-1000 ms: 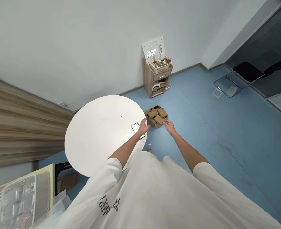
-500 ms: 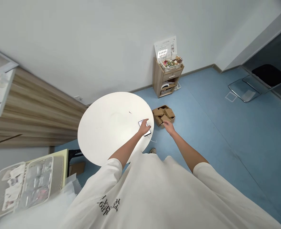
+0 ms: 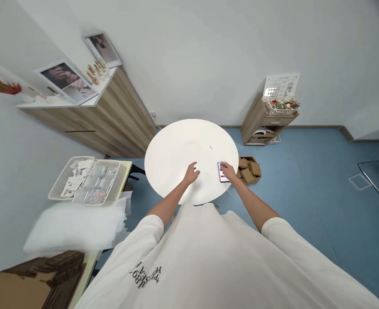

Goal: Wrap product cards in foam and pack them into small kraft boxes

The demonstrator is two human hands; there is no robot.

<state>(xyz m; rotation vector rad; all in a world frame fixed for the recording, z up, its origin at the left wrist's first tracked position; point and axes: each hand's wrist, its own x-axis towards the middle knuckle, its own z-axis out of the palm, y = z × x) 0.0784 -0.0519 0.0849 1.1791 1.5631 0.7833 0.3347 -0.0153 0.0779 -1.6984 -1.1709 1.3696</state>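
Note:
On the right part of the round white table [image 3: 170, 150] lies a smartphone [image 3: 223, 178] with a lit screen and a white cable at its lower end. My right hand [image 3: 230, 171] is over the phone and covers part of its screen. Its fingers are bent together, and anything between them is too small to make out. My left hand [image 3: 192, 174] hovers above the table to the left of the phone, fingers apart and holding nothing. Beside the table's right edge, a container of small brown cardboard boxes [image 3: 249, 171] stands lower down.
A wooden cabinet [image 3: 128, 116] stands at the left. Below it, a side table carries a white basket [image 3: 61, 184] of packets and a stack of white sheets [image 3: 76, 227]. A large cardboard box [image 3: 22, 283] is at lower left. Against the wall stands a small drawer unit [image 3: 254, 116].
My view has swung left. My left hand has moved left off the phone, and my right hand has come from above the brown boxes to over the phone.

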